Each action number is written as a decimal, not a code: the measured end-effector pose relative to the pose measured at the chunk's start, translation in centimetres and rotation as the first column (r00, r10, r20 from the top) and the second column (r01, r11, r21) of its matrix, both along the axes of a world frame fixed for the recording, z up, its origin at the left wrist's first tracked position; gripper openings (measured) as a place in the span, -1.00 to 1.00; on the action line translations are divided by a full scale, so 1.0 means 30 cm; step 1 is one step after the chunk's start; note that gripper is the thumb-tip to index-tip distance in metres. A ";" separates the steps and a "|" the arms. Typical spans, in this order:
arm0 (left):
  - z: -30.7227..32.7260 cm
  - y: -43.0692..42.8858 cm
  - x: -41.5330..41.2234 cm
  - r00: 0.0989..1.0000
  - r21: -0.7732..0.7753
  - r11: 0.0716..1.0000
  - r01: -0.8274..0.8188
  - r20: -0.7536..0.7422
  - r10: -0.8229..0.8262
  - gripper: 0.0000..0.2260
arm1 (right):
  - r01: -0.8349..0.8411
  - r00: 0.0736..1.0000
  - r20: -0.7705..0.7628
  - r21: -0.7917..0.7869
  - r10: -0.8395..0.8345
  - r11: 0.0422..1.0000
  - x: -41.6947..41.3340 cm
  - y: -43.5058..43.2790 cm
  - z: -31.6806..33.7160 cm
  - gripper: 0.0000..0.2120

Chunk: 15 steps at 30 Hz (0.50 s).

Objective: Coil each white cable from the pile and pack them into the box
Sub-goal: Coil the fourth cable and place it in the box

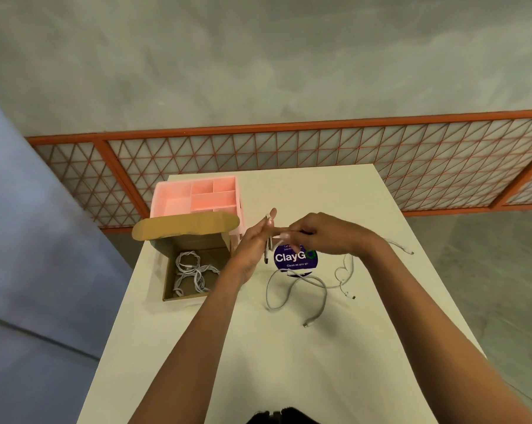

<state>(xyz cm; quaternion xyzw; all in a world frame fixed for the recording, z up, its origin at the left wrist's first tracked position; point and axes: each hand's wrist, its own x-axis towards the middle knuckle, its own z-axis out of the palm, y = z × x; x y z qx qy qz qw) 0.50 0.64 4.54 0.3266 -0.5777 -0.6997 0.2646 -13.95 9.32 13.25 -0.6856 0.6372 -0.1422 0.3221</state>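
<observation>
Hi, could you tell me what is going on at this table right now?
A person is tidying white cables. Both hands, the left hand and the right hand, are raised over the table, working one cable between the fingers. Several coiled cables already lie in the open cardboard box. More loose cables wait on the table, beside a round blue sticker. A pink organiser stands behind the box.

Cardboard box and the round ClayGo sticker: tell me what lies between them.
In the head view, the left hand and its forearm cross the stretch between the cardboard box and the ClayGo sticker, with bare table beneath.
</observation>
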 end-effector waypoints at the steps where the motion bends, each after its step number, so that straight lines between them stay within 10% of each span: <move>1: -0.010 0.001 0.001 0.999 -0.014 1.000 0.014 0.039 -0.013 -0.67 | 0.016 1.000 0.000 -0.027 -0.016 1.000 -0.003 -0.002 0.015 -0.63; 7: 0.005 0.055 0.001 0.982 -0.009 0.986 0.164 0.101 -0.162 -0.61 | 0.138 0.990 0.063 -0.183 -0.128 0.973 -0.042 -0.014 0.076 -0.63; 15: 0.083 0.093 0.028 0.914 0.275 0.887 0.371 -0.280 -0.295 -0.58 | 0.340 0.930 0.239 -0.264 -0.281 0.903 -0.079 -0.025 0.026 -0.65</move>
